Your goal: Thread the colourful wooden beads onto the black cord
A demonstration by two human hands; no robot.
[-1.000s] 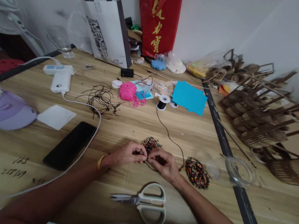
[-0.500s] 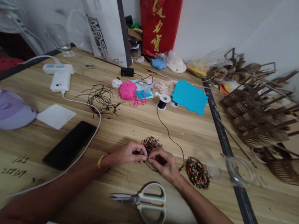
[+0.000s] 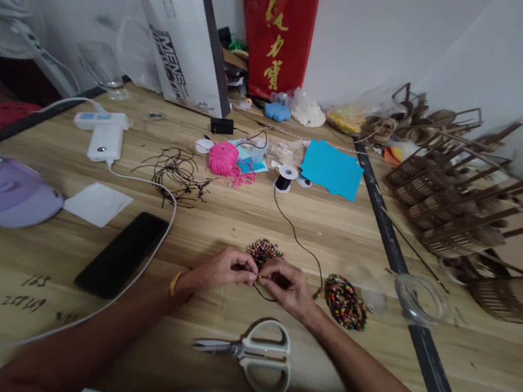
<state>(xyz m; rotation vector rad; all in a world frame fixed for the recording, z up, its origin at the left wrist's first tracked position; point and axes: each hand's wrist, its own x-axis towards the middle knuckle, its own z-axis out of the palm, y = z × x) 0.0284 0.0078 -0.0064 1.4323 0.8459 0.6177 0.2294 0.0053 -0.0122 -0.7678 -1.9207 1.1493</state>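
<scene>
My left hand (image 3: 228,267) is closed in a pinch at the black cord (image 3: 296,231), whose end section loops beneath my fingers. My right hand (image 3: 289,286) pinches a tiny yellowish bead (image 3: 260,276), and the fingertips of both hands nearly meet there. Just behind them lies a pile of loose multicoloured beads (image 3: 263,250), partly covered by my hands. The cord runs back to a white spool (image 3: 285,178) wound with black. A few beads (image 3: 317,294) sit on it beside my right wrist. To the right is a coiled string of beads (image 3: 346,302).
Scissors (image 3: 252,351) with cream handles lie in front of my hands. A black phone (image 3: 121,254) and white cable are at left. Farther back are cut black cords (image 3: 176,173), pink yarn (image 3: 223,157) and blue sheets (image 3: 332,169). Small woven baskets (image 3: 451,206) stand at right.
Both hands stay in almost the same place. Only the fingertips shift very slightly around the bead and cord.
</scene>
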